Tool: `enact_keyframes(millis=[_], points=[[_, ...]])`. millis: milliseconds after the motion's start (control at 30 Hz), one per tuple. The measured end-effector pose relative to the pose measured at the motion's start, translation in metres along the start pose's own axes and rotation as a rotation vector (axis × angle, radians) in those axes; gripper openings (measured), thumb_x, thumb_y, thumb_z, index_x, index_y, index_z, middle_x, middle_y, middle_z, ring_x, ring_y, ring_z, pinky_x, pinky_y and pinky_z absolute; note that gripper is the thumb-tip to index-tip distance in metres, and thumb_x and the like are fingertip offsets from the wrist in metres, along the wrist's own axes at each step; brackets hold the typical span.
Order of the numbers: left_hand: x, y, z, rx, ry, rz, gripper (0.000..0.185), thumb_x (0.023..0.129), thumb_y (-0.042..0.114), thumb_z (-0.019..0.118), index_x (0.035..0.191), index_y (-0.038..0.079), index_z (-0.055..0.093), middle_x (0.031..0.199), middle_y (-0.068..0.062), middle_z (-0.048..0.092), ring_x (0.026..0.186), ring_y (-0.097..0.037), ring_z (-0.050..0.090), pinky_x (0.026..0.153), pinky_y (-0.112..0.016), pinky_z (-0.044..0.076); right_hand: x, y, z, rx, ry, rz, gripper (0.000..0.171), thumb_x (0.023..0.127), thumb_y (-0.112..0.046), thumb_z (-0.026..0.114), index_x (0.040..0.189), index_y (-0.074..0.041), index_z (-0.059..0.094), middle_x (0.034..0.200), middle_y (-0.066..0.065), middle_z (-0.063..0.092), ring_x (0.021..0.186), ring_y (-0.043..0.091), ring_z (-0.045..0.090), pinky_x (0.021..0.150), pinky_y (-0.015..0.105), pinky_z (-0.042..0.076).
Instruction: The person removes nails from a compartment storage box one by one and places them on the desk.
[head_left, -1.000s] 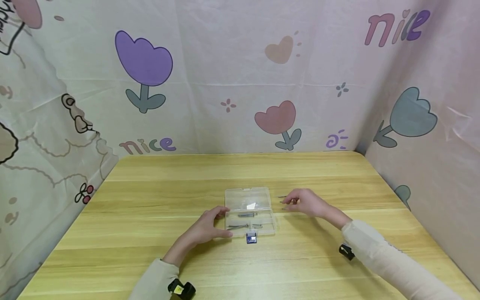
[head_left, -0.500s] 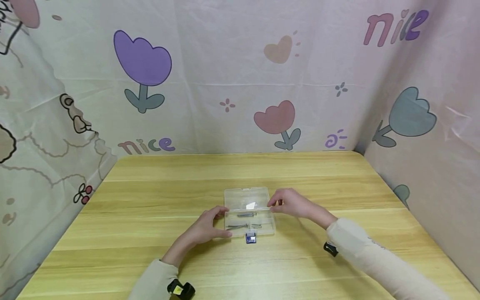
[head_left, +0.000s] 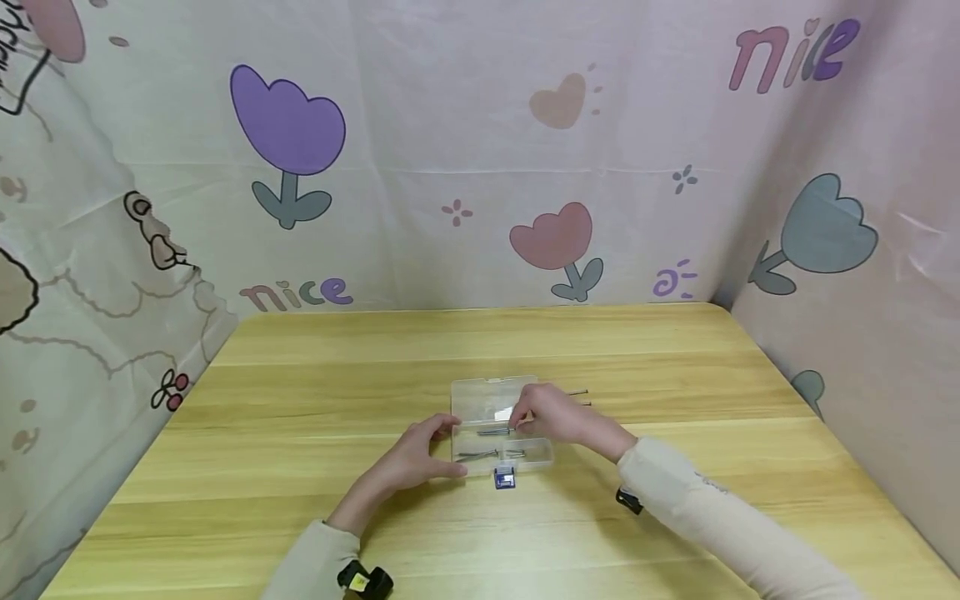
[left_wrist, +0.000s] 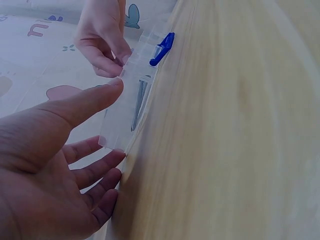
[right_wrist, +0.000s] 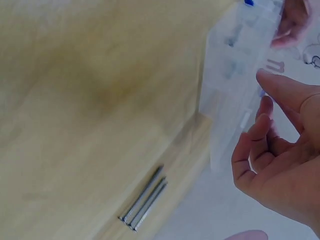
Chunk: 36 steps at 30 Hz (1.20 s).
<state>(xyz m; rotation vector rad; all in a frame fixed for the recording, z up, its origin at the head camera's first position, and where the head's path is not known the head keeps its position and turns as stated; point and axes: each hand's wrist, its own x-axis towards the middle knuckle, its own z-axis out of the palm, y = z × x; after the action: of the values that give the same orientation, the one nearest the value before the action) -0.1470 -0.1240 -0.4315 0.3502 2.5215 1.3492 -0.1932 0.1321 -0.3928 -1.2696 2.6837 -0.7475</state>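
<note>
A clear plastic box [head_left: 491, 408] lies open on the wooden table [head_left: 300, 400], with a blue clasp [head_left: 503, 477] at its near edge and several nails [head_left: 491, 432] in its compartments. My left hand [head_left: 416, 454] holds the box's left end; its thumb [left_wrist: 95, 100] lies on the box [left_wrist: 131, 100] and its fingers lie against the side. My right hand [head_left: 551, 414] hovers over the middle compartment, fingertips pinched at a nail's end. In the left wrist view the right hand [left_wrist: 102, 40] reaches in from the far side. Loose nails [right_wrist: 145, 200] lie on the table beside the box [right_wrist: 235, 75].
Two loose nails [head_left: 579, 398] show just right of the box, behind my right hand. Printed fabric walls [head_left: 480, 167] close in the table at the back, left and right. Bare wood stretches around the box on all sides.
My right hand moved left from the loose nails on the table to above the box's middle compartment. The left hand and the box stayed put.
</note>
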Motion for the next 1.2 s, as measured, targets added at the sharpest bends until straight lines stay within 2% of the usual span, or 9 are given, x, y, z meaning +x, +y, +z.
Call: enact_keyframes(millis=[200,433,667,867,1200], points=[[0.0,0.0,-0.001,0.0,0.001,-0.004,0.069,0.072,0.023,0.086,0.131,0.007,0.054,0.123,-0.011,0.054,0.113,-0.03,0.047,0.098,-0.053,0.038,0.002,-0.002,0.008,0.022,-0.004,0.044,0.008,0.079,-0.001,0.076,0.087,-0.003,0.076,0.08,-0.002,0.064,0.076,0.01,0.056,0.07,0.021,0.048],[0.0,-0.002,0.0,0.006,-0.001,-0.002,0.069,0.072,0.023,0.086,0.131,0.007,0.053,0.125,-0.012,0.054,0.114,-0.031,0.048,0.099,-0.053,0.038,0.003,0.002,0.016,0.07,0.031,0.08,0.008,0.079,-0.007,0.078,0.087,-0.006,0.077,0.077,-0.006,0.059,0.074,0.008,0.052,0.068,0.023,0.046],[0.001,-0.002,0.0,0.012,-0.002,0.006,0.069,0.072,0.023,0.086,0.131,0.007,0.053,0.123,-0.011,0.054,0.112,-0.03,0.048,0.098,-0.052,0.039,0.004,0.002,0.024,0.008,0.103,0.103,0.01,0.076,-0.014,0.081,0.085,-0.012,0.078,0.078,-0.009,0.063,0.075,0.006,0.047,0.073,0.027,0.04],[0.001,-0.001,0.0,0.005,-0.003,0.004,0.068,0.073,0.022,0.086,0.13,0.006,0.054,0.123,-0.011,0.055,0.113,-0.03,0.048,0.098,-0.052,0.038,0.005,0.002,0.026,-0.009,0.122,0.108,0.009,0.073,-0.012,0.082,0.08,-0.013,0.077,0.076,-0.01,0.063,0.075,0.006,0.048,0.081,0.033,0.041],[0.001,0.0,0.0,0.004,0.004,-0.017,0.069,0.072,0.023,0.087,0.131,0.009,0.054,0.124,-0.011,0.054,0.115,-0.03,0.046,0.098,-0.054,0.037,0.011,-0.002,0.027,-0.018,0.109,0.145,0.008,0.072,-0.011,0.083,0.076,-0.015,0.077,0.076,-0.009,0.065,0.075,0.008,0.051,0.076,0.033,0.042]])
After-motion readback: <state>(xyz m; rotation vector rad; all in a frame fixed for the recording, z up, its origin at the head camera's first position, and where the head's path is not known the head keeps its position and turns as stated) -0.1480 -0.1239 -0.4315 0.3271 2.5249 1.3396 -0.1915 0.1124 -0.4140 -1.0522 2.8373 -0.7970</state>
